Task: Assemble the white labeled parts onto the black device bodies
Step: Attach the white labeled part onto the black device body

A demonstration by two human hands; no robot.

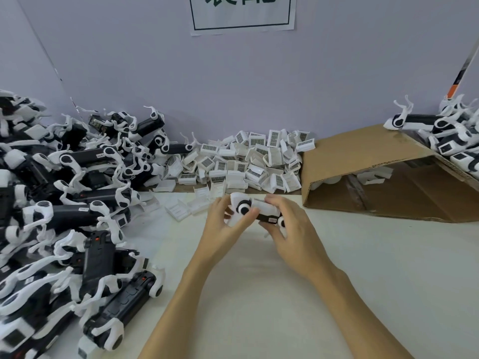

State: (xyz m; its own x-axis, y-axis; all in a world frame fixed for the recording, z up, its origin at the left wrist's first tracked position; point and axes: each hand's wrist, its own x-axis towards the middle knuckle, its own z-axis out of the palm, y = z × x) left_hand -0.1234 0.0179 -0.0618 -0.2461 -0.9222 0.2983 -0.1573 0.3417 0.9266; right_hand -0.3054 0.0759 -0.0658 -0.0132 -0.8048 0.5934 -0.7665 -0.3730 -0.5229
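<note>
A heap of black device bodies (77,203) was piled at the left of the table (259,281). White labeled parts (246,159) were heaped against the wall. One device body (255,209) was held above the table's middle, gripped at its left end by the left hand (225,224) and at its right by the right hand (287,229), fingers curled round it. A cardboard box (375,177) lay tipped at the right.
</note>
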